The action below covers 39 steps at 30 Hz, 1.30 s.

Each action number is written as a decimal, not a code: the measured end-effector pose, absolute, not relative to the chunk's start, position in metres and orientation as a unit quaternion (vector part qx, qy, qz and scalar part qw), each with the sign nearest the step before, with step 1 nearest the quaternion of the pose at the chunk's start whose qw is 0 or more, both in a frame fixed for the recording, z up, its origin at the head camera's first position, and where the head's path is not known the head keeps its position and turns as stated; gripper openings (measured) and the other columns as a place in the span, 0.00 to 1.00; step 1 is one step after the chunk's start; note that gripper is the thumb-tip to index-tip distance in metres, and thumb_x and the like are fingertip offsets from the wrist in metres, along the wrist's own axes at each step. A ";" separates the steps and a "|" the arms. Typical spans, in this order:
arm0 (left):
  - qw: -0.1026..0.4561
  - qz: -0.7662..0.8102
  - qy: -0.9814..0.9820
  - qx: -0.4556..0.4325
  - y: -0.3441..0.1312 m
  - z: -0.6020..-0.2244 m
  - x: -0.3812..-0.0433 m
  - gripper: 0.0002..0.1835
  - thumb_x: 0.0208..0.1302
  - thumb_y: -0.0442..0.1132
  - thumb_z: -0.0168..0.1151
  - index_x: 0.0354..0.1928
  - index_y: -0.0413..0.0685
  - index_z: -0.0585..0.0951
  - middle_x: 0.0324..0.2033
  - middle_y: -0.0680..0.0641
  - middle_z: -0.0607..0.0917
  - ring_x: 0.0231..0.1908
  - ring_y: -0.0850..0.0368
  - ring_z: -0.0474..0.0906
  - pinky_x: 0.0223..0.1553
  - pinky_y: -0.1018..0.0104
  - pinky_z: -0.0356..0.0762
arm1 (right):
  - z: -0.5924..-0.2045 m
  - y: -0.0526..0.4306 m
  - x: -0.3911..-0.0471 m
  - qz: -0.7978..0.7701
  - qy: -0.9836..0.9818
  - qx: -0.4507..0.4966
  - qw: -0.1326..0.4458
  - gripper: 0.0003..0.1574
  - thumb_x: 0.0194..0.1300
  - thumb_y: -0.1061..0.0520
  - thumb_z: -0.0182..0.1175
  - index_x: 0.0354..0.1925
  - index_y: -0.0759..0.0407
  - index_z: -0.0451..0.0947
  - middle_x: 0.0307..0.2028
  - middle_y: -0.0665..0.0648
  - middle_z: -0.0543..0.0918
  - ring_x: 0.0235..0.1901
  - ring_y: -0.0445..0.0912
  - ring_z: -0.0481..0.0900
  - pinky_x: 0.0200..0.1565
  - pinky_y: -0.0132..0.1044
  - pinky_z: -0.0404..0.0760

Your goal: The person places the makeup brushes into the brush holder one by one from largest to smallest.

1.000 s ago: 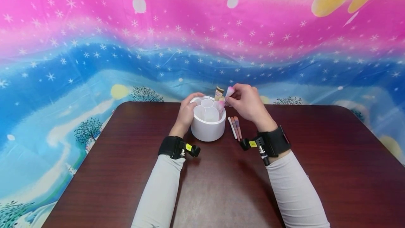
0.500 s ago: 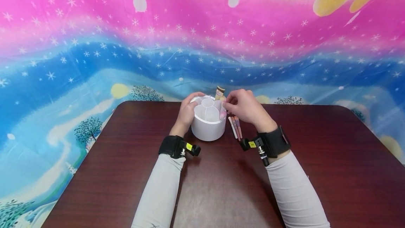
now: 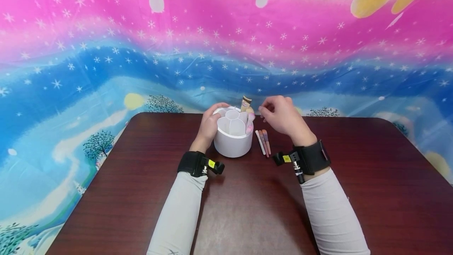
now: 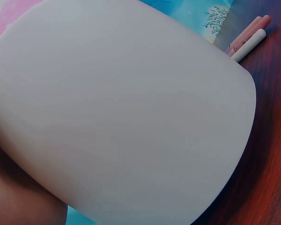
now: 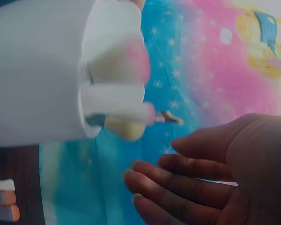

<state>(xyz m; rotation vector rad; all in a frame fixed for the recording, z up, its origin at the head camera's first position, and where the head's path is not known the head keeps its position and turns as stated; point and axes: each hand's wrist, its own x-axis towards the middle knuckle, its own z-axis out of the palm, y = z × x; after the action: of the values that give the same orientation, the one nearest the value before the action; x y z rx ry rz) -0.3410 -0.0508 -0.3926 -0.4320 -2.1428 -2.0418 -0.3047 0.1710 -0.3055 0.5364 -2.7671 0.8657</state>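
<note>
A white round brush holder (image 3: 232,146) with several compartments stands on the table. My left hand (image 3: 206,131) grips its left side, thumb at the rim. Makeup brushes stand head up in its right-hand compartments; a pink-and-white brush (image 3: 251,118) shows at the rim, and the right wrist view shows a fuller pink-tipped brush (image 5: 122,65) and a cream-tipped one (image 5: 127,128). Behind them rises a gold tube-shaped item (image 3: 245,102). My right hand (image 3: 283,117), fingers loosely bent and holding nothing, hovers just right of the holder.
Right of the holder, a white-handled brush (image 3: 260,143) and two brownish-pink brushes (image 3: 266,141) lie side by side on the dark wooden table (image 3: 233,207). A colourful printed cloth (image 3: 226,42) hangs behind the table's far edge.
My right hand lowered a pink-and-white brush into the holder's right side, let it go and drew back to the right. My left hand has kept its grip on the holder.
</note>
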 end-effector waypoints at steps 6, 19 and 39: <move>0.076 -0.679 -0.716 -0.143 -0.051 -0.393 -0.342 0.22 0.59 0.30 0.39 0.51 0.47 0.77 0.52 0.49 0.77 0.51 0.55 0.70 0.54 0.48 0.64 | -0.311 0.183 -0.311 0.269 -0.947 0.158 0.070 0.07 0.64 0.59 0.55 0.37 0.60 0.79 0.27 0.55 0.82 0.25 0.44 0.77 0.30 0.43 0.76; 0.075 -0.677 -0.718 -0.144 -0.052 -0.394 -0.343 0.22 0.59 0.30 0.39 0.52 0.47 0.77 0.52 0.50 0.76 0.51 0.55 0.69 0.55 0.48 0.63 | -0.338 0.195 -0.327 0.230 -0.961 0.151 -0.015 0.10 0.56 0.63 0.60 0.39 0.66 0.78 0.33 0.60 0.81 0.32 0.51 0.77 0.36 0.47 0.76; 0.072 -0.687 -0.709 -0.143 -0.051 -0.393 -0.342 0.22 0.58 0.29 0.40 0.51 0.46 0.77 0.51 0.48 0.77 0.50 0.54 0.71 0.54 0.49 0.64 | -0.369 0.190 -0.336 0.171 -0.965 0.125 -0.156 0.06 0.58 0.62 0.58 0.28 0.63 0.80 0.23 0.58 0.79 0.22 0.47 0.73 0.24 0.39 0.71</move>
<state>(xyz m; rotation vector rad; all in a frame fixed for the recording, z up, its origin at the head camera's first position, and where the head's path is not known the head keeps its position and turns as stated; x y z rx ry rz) -0.3418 -0.0508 -0.3931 -0.4290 -2.1309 -2.0633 -0.3358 0.1902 -0.3688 0.4386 -3.3737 0.5991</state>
